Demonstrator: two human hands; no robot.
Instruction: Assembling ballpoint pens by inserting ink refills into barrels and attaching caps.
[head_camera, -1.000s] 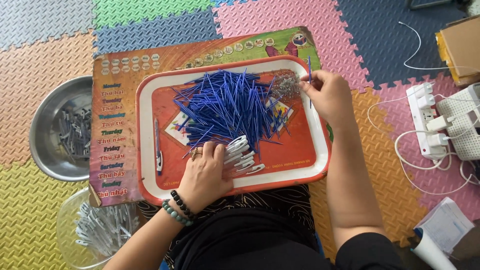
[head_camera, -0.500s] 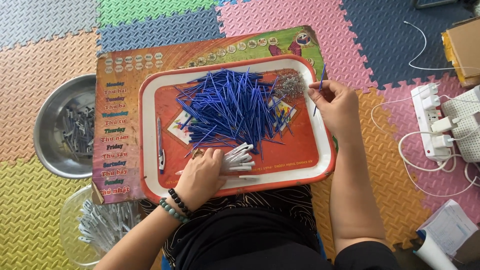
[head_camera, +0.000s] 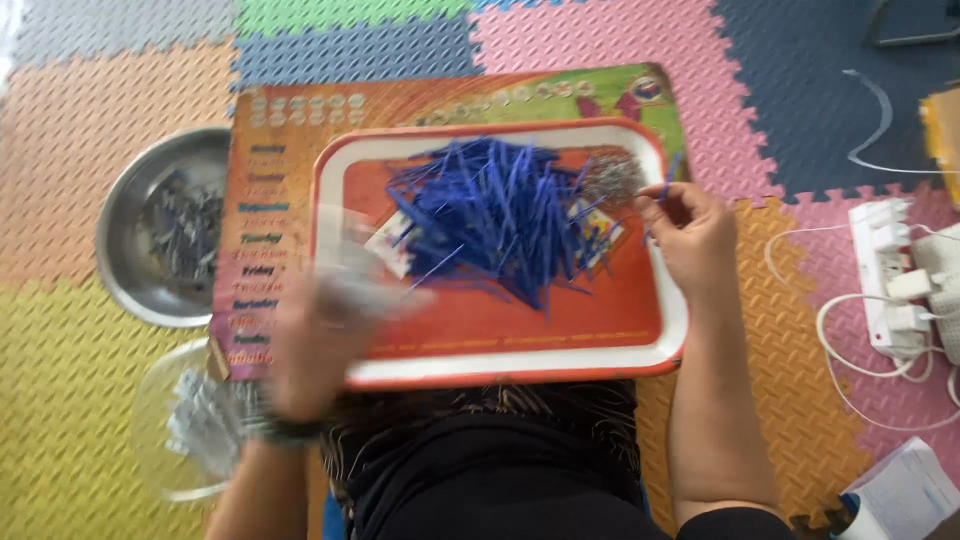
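Blue sticks (head_camera: 500, 215) lie heaped at centre frame on the orange tray (head_camera: 520, 335), long axes mostly running upper left to lower right. Right hand (head_camera: 695, 235), just right of the heap and nearer it, pinches 1 thin piece. Left hand (head_camera: 320, 345), lower left, is blurred; its grip cannot be told.

Glossy plastic tray (head_camera: 345, 190) with white rim, thin shiny blue plastic sticks (head_camera: 495, 215) heaped on it, brushed metal bowl (head_camera: 125, 200) at left, clear plastic bowl (head_camera: 150, 400) lower left, matt textured foam floor tiles (head_camera: 90, 90).
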